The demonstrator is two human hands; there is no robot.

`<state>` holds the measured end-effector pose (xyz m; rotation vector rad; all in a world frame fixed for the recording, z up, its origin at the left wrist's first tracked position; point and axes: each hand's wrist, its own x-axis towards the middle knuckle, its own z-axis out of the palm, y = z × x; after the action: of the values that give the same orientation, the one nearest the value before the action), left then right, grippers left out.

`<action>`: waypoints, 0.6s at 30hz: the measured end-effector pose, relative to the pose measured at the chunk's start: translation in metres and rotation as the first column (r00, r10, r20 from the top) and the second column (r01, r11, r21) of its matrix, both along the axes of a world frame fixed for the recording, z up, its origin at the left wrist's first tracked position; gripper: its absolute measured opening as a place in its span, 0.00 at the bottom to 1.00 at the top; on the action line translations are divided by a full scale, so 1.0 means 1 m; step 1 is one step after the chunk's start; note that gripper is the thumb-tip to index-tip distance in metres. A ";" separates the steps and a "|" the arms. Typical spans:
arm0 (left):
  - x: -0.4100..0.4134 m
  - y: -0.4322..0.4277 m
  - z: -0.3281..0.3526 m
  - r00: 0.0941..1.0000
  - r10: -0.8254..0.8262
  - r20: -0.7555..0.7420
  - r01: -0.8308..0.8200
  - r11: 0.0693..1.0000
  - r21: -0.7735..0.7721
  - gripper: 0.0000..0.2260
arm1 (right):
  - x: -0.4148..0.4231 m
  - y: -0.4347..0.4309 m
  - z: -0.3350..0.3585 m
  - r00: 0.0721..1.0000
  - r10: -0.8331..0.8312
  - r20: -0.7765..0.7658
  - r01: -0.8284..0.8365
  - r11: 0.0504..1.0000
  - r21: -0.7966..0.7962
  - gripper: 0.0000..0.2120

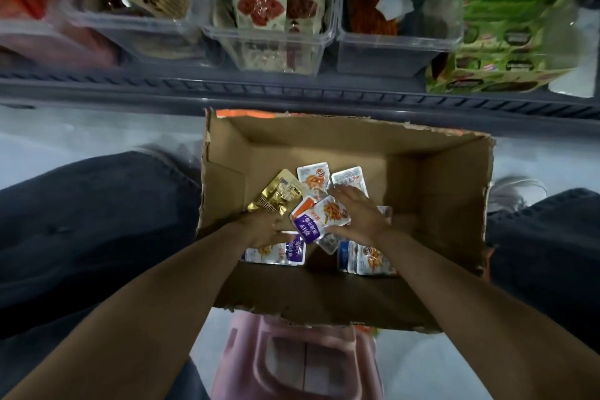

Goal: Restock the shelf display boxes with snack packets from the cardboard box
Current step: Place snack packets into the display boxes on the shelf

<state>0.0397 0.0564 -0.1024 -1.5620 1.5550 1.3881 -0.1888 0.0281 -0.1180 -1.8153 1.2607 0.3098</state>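
Two hands of yours are down in the cardboard box (438, 188), in front of the shelf (292, 91) with its clear display boxes (373, 55). A gold packet (276, 195) lies at the left. Your left hand (263, 230) rests on the snack packets (370, 258) beside it; I cannot tell if its grip holds one. A purple packet (306, 227) lies between your hands. Your right hand (357, 214) lies flat on the pile, fingers spread, its grip wide and holding nothing.

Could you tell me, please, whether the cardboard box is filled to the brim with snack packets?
No, the cardboard box holds only a few snack packets scattered on its floor.
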 end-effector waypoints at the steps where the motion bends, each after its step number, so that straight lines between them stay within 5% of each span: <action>1: -0.001 0.000 0.000 1.000 0.008 -0.024 -0.008 1.000 0.011 0.26 | 0.003 0.000 -0.003 1.000 0.019 0.006 -0.019 1.000 0.001 0.39; 5: 0.001 0.002 -0.009 0.989 0.126 -0.075 -0.122 0.991 0.048 0.27 | 0.012 0.004 -0.018 0.988 0.151 -0.042 -0.153 0.987 -0.050 0.37; 8: 0.004 0.009 -0.019 0.998 0.046 -0.037 -0.045 0.999 0.003 0.26 | 0.015 0.011 -0.024 0.957 0.255 -0.138 -0.273 0.952 -0.135 0.34; 13: 0.009 0.019 -0.032 0.998 -0.060 0.004 0.060 0.998 -0.003 0.21 | 0.017 0.030 -0.028 0.969 0.212 -0.130 -0.226 0.969 -0.103 0.20; 18: 0.013 0.024 -0.032 0.996 0.089 -0.028 -0.088 0.996 0.020 0.13 | 0.007 0.033 -0.027 0.956 0.223 -0.193 -0.235 0.971 -0.042 0.20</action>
<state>0.0522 0.0808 -0.1340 -1.6237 1.5010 1.4756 -0.1820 0.0612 -0.1451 -2.0299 1.1976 0.5865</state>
